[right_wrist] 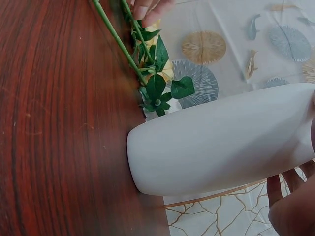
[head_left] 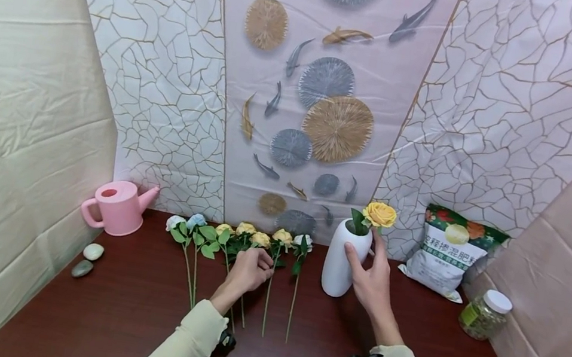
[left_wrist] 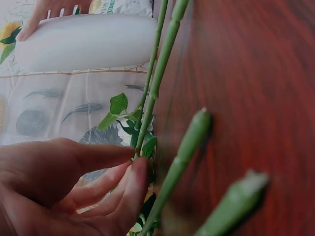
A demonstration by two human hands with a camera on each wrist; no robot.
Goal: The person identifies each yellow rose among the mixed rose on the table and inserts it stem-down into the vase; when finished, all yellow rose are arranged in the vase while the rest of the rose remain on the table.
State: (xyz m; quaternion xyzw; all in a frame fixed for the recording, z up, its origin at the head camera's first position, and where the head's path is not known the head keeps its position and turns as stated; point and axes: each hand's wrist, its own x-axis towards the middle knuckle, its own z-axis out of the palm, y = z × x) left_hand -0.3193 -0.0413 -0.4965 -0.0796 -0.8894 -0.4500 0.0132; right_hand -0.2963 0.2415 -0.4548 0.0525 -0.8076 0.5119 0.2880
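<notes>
My left hand (head_left: 250, 270) pinches the green stem (left_wrist: 156, 81) of a yellow rose (head_left: 282, 237) between thumb and fingertips, just below its leaves. My right hand (head_left: 373, 277) grips the upper part of a white vase (head_left: 338, 264), which stands on the table. Out of the vase's mouth rises one yellow rose (head_left: 380, 214) with a dark green leaf. Around my left hand lie more long-stemmed flowers: a white rose (head_left: 304, 240) to its right, and a blue rose (head_left: 196, 220), another white rose (head_left: 174, 222) and yellow ones to its left and behind it.
On the left of the dark red table (head_left: 100, 311) are a pink watering can (head_left: 121, 214), a white stone (head_left: 93, 251) and a grey stone (head_left: 82, 269). To the right stand a fertilizer bag (head_left: 443, 259) and a white-lidded jar (head_left: 485, 316). Patterned cloth (head_left: 170, 67) hangs behind.
</notes>
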